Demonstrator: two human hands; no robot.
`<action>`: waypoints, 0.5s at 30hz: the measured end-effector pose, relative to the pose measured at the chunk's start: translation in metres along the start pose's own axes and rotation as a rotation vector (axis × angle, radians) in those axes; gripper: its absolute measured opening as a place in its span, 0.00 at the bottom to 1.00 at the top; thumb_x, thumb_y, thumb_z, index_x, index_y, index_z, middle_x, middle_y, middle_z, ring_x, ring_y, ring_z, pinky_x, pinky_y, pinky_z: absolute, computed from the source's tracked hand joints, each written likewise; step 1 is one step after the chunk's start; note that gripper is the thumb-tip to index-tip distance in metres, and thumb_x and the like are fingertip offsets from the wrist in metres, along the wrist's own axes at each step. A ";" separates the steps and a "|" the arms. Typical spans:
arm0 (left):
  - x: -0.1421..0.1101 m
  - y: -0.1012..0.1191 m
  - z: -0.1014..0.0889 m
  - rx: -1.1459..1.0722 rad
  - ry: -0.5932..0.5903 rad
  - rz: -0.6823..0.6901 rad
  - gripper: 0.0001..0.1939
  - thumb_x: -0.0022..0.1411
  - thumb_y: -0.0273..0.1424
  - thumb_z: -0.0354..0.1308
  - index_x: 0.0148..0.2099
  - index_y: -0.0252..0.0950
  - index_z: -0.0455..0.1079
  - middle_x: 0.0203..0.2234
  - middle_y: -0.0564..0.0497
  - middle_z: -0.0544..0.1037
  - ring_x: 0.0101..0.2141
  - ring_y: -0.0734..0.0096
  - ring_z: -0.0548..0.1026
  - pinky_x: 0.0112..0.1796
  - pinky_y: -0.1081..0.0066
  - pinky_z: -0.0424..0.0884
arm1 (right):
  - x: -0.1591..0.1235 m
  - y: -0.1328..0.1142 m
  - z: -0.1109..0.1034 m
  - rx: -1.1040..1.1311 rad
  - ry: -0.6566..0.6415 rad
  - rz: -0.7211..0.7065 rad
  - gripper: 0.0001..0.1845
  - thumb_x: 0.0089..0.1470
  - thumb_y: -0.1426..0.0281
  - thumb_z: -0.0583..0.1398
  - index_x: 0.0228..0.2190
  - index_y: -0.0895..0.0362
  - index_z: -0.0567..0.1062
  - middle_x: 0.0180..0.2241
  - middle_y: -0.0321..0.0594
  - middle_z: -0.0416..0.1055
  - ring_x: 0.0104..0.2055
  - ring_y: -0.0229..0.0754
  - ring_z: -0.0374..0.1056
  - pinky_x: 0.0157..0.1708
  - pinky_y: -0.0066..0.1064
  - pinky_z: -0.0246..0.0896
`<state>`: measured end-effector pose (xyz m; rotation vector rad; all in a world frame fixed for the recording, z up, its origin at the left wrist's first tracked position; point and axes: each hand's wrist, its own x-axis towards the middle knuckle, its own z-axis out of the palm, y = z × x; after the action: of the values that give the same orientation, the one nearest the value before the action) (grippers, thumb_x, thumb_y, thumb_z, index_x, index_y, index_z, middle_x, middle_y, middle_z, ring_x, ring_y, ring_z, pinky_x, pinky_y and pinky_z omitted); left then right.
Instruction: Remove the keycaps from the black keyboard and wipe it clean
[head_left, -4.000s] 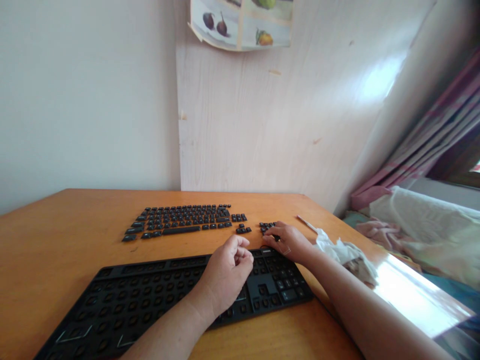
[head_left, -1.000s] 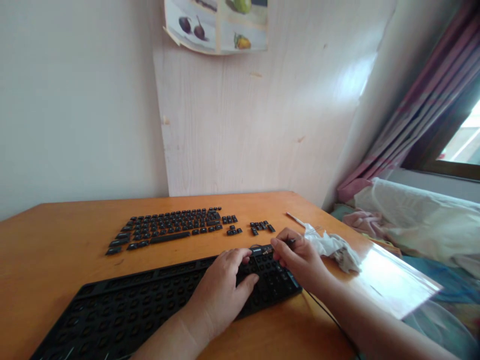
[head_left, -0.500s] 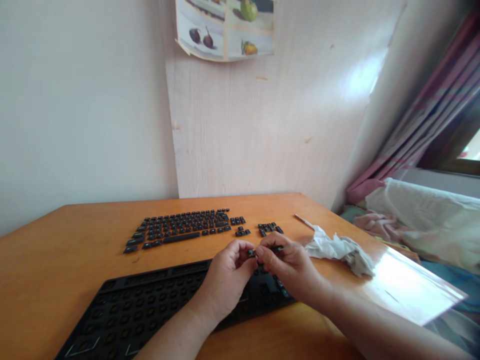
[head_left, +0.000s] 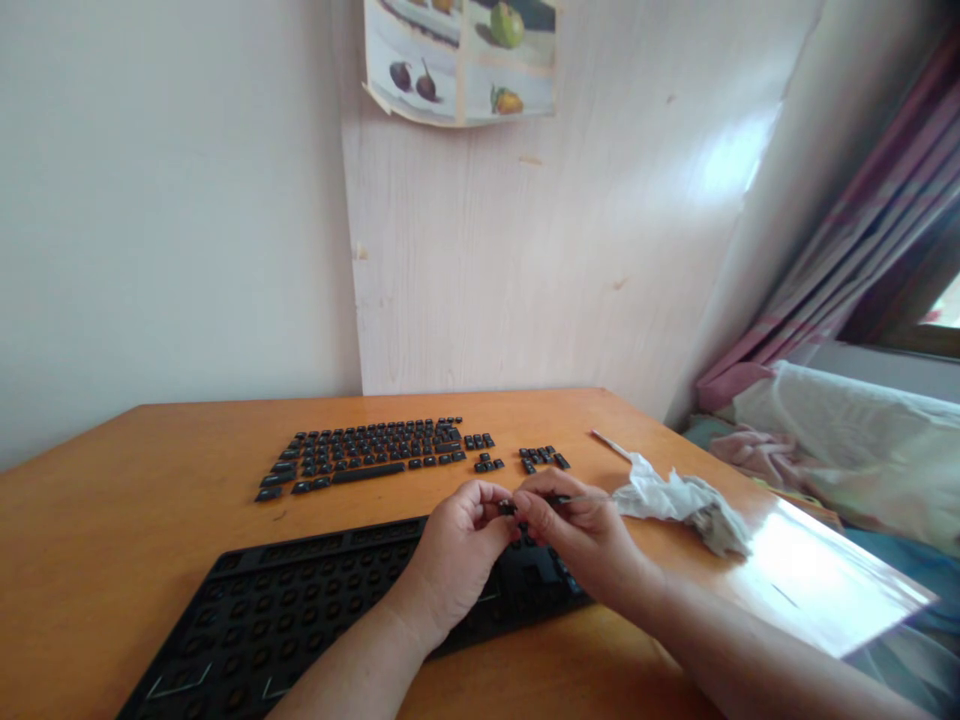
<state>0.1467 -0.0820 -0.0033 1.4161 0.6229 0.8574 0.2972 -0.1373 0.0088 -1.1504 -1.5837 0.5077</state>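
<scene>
The left hand (head_left: pixel 457 555) pinches a small black keycap (head_left: pixel 507 508) between its fingers, over a black keyboard (head_left: pixel 322 585) with many bare key sockets. Beside it, the right hand's (head_left: pixel 589 535) fingers grip a slim dark tool (head_left: pixel 559 499). Beyond the keyboard, loose keycaps (head_left: pixel 382 440) lie in rows on the tabletop (head_left: pixel 67 560)

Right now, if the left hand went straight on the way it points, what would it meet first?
Probably the right hand, just past the small dark piece that the left hand pinches; the depth between them is unclear.
</scene>
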 end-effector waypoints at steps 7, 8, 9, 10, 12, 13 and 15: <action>0.000 -0.003 -0.001 -0.021 0.040 -0.058 0.09 0.55 0.30 0.62 0.39 0.32 0.71 0.29 0.48 0.78 0.32 0.69 0.74 0.34 0.71 0.67 | -0.003 0.013 0.000 -0.169 0.070 -0.158 0.07 0.60 0.68 0.59 0.38 0.54 0.77 0.33 0.38 0.76 0.35 0.38 0.72 0.37 0.29 0.66; 0.000 -0.004 -0.001 -0.032 0.040 -0.065 0.09 0.55 0.30 0.62 0.39 0.32 0.71 0.30 0.48 0.79 0.33 0.68 0.75 0.35 0.70 0.68 | -0.002 0.015 0.000 -0.179 0.097 -0.168 0.08 0.60 0.68 0.59 0.41 0.54 0.77 0.36 0.39 0.77 0.36 0.38 0.72 0.38 0.29 0.67; 0.001 -0.004 0.000 -0.045 0.044 -0.073 0.09 0.55 0.29 0.62 0.40 0.33 0.71 0.31 0.48 0.79 0.33 0.68 0.75 0.36 0.69 0.69 | -0.001 0.018 -0.001 -0.191 0.121 -0.177 0.10 0.60 0.68 0.58 0.43 0.54 0.76 0.37 0.40 0.77 0.37 0.38 0.72 0.38 0.29 0.67; 0.001 -0.004 0.000 -0.057 0.049 -0.081 0.10 0.55 0.29 0.62 0.40 0.33 0.70 0.31 0.47 0.79 0.34 0.67 0.76 0.37 0.69 0.69 | 0.000 0.020 -0.001 -0.214 0.131 -0.188 0.11 0.61 0.68 0.57 0.45 0.53 0.75 0.37 0.40 0.77 0.36 0.38 0.72 0.37 0.29 0.67; 0.001 -0.004 0.000 -0.080 0.059 -0.095 0.10 0.55 0.29 0.62 0.40 0.33 0.71 0.32 0.47 0.79 0.34 0.67 0.76 0.38 0.69 0.70 | 0.001 0.023 -0.003 -0.300 0.091 -0.210 0.12 0.62 0.68 0.56 0.44 0.53 0.75 0.34 0.40 0.76 0.33 0.37 0.71 0.34 0.28 0.66; 0.001 -0.003 0.001 -0.091 0.061 -0.099 0.10 0.54 0.29 0.62 0.40 0.33 0.71 0.32 0.47 0.79 0.34 0.68 0.76 0.38 0.69 0.70 | 0.001 0.023 -0.005 -0.360 0.049 -0.222 0.11 0.62 0.68 0.55 0.43 0.53 0.76 0.33 0.39 0.75 0.32 0.37 0.70 0.33 0.28 0.66; 0.000 -0.001 0.001 -0.110 0.061 -0.101 0.10 0.54 0.29 0.63 0.40 0.33 0.71 0.32 0.47 0.79 0.34 0.69 0.76 0.38 0.70 0.70 | 0.001 0.020 -0.008 -0.481 -0.039 -0.226 0.10 0.61 0.67 0.56 0.42 0.52 0.76 0.33 0.39 0.74 0.33 0.38 0.70 0.34 0.29 0.65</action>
<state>0.1477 -0.0826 -0.0045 1.2533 0.6779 0.8443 0.3128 -0.1292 -0.0043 -1.2925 -1.9020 -0.0069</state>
